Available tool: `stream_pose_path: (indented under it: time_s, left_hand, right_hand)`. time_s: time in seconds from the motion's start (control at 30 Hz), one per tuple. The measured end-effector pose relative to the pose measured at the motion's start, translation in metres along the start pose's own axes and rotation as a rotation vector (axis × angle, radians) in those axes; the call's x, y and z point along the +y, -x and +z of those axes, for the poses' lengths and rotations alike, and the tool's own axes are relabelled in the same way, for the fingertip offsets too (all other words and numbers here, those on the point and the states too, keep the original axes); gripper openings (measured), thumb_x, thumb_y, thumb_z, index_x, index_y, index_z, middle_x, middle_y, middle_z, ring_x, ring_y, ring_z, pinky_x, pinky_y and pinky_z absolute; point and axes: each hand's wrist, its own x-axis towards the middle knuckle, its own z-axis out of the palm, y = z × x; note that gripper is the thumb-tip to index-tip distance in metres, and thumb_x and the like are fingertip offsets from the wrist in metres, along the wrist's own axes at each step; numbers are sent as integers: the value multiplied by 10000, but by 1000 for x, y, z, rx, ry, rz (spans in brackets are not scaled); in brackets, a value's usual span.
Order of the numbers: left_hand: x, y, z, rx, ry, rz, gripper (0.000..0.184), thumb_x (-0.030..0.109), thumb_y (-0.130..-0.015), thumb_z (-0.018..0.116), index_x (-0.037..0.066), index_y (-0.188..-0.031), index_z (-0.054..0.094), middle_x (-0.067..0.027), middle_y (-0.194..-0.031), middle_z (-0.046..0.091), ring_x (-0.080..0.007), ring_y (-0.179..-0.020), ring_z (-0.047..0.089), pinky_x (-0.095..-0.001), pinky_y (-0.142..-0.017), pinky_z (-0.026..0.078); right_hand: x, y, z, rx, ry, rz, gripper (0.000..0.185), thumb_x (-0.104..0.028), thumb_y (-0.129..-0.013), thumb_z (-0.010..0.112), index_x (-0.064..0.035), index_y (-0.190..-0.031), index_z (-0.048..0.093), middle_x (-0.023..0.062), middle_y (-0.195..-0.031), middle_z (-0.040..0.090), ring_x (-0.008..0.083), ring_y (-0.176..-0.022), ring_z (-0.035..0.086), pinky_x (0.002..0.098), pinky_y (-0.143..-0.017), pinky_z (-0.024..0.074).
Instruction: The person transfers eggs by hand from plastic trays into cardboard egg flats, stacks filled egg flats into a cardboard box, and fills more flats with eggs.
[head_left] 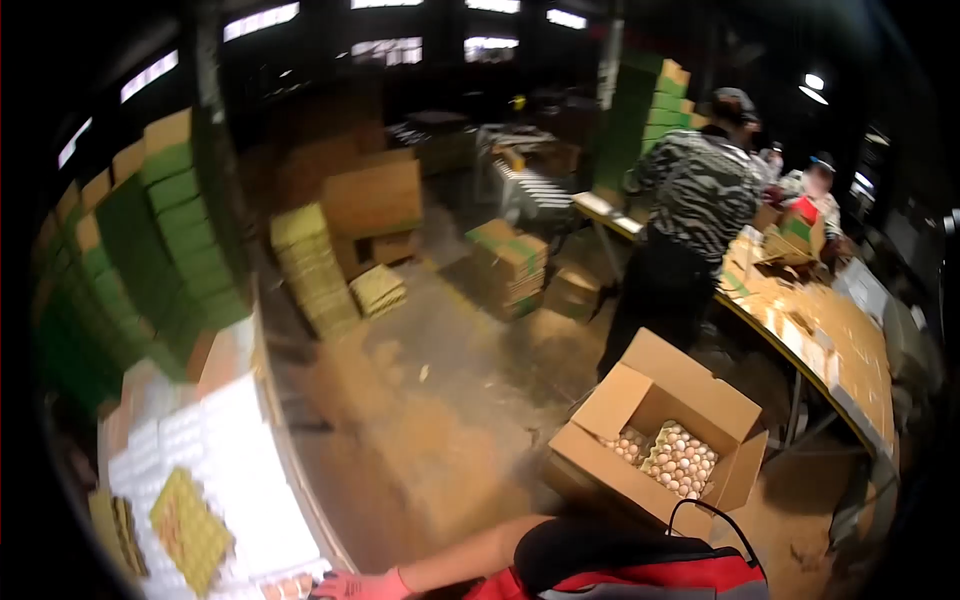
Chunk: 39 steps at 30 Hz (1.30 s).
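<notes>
My left hand [358, 585], in a pink glove, reaches along the bottom edge of the head view to the edge of a table covered in white trays [225, 450]. Its fingers are cut off and blurred, beside small pale pink shapes that I cannot make out. Near it on the white surface lies a yellowish egg tray [190, 530], with more trays [118, 535] to its left. My right hand is out of view. An open cardboard box [605, 400] stands right of my arm, with brown eggs [682, 458] on a tray inside.
Green-and-tan cartons [185, 215] are stacked high at left. Piled egg trays [312, 265] and cardboard boxes [510, 265] stand on the floor ahead. A co-worker [695, 200] in a striped top stands at a long table [800, 330], with another person [812, 205] beyond.
</notes>
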Motion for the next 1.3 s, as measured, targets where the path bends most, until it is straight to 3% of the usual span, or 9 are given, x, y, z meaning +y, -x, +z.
stream_pose_path:
  time_s: [0.07, 0.17, 0.27, 0.43, 0.73, 0.87, 1.03, 1.17, 1.3]
  left_hand:
    - [-6, 5, 27, 140, -74, 258, 472, 336, -978, 491, 107, -1390, 505, -79, -1357, 581, -247, -1279, 516, -506, -1125, 301]
    - [-2, 10, 48, 398, -336, 713, 425, 311, -967, 498, 138, -1350, 565, -25, -1322, 619, -208, -1322, 480, -528, -1186, 216]
    - [37, 54, 48, 137, 694, -201, 525, 231, -952, 549, 40, -1429, 441, -189, -1448, 461, -346, -1354, 412, -536, -1180, 227]
    - [47, 74, 69, -115, -303, -133, 700, 432, -896, 638, 30, -1437, 450, -240, -1475, 405, -456, -1380, 349, -566, -1191, 187]
    - [52, 196, 19, 391, -37, -427, 440, 312, -802, 722, 89, -1170, 628, -121, -1182, 614, -340, -1129, 557, -437, -1002, 417]
    - [1, 326, -23, 755, -205, -897, 279, 198, -741, 759, 99, -981, 659, -115, -924, 644, -325, -871, 619, -444, -780, 483]
    - [-47, 371, 5, 397, -416, -641, 504, 167, -762, 745, 69, -1208, 532, -129, -1161, 571, -300, -1112, 538, -414, -912, 434]
    - [-69, 375, -13, 352, -169, -645, 483, 213, -784, 773, 56, -1176, 538, -100, -1164, 582, -256, -1125, 556, -363, -922, 446]
    - [-103, 401, 13, 1109, 1364, -678, 344, 270, -958, 634, 56, -1215, 552, -21, -1064, 583, -143, -968, 580, -283, -845, 492]
  right_hand:
    - [4, 23, -5, 331, -293, -138, 564, -123, -711, 724, -85, -1255, 581, 137, -1240, 565, 330, -1168, 507, 435, -1039, 403]
    - [17, 29, -32, -28, -563, 126, 460, -173, -814, 686, -69, -1252, 587, 174, -1172, 619, 347, -1071, 605, 432, -926, 515]
    - [37, 46, -39, -98, -608, 477, 573, -178, -821, 706, -38, -1337, 499, 175, -1290, 565, 346, -1202, 558, 400, -1046, 446]
    - [85, -21, -40, -36, -291, 237, 519, -154, -839, 679, -72, -1327, 522, 169, -1236, 578, 360, -1148, 567, 425, -984, 450]
    - [110, -65, 42, -313, 62, 59, 395, -121, -853, 677, -100, -1241, 608, 155, -1211, 545, 342, -1072, 573, 436, -871, 494]
    - [-46, -92, 51, -469, -499, 19, 292, -93, -869, 631, -95, -1160, 651, 105, -1063, 631, 294, -912, 648, 389, -814, 513]
    - [-222, -129, 171, -389, -208, -639, 327, -124, -845, 643, -98, -1168, 595, 129, -1044, 604, 300, -989, 612, 413, -827, 496]
    - [-238, -151, 225, -459, -30, -707, 297, -108, -811, 661, -79, -1099, 593, 140, -1068, 625, 291, -989, 630, 399, -823, 509]
    - [-219, -179, 181, -548, -891, 110, 241, -220, -845, 691, -62, -1017, 630, 75, -902, 660, 140, -827, 642, 274, -702, 524]
